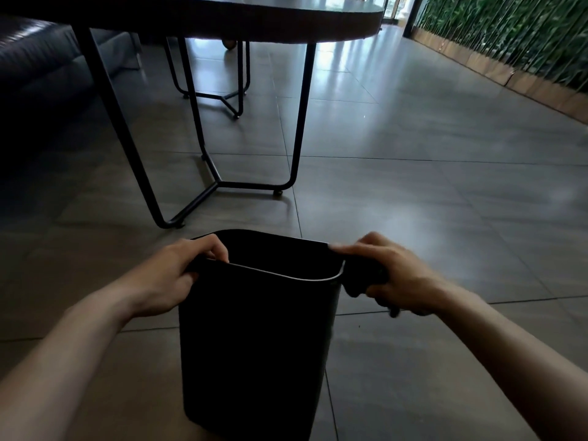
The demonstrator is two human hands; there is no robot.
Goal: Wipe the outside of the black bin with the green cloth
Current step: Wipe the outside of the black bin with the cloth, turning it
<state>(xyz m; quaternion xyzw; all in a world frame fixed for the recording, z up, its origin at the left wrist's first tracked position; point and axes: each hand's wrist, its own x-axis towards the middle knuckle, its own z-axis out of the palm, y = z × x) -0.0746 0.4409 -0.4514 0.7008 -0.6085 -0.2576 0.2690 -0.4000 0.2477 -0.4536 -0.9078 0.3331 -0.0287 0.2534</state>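
Note:
The black bin (254, 345) stands upright on the tiled floor directly in front of me, its open top facing up. My left hand (171, 275) grips the bin's left rim, fingers curled over the edge and into the opening. My right hand (391, 275) is at the bin's right rim and holds a bunched cloth (359, 278), which looks dark in this dim light. The cloth is pressed against the outside of the rim, and part of it hangs below my palm.
A round table (286, 23) on thin black metal legs (216, 183) stands just beyond the bin. A dark sofa (38, 74) fills the far left. A green plant wall (509, 36) with a wooden base runs along the right. Grey floor tiles (445, 202) spread to the right.

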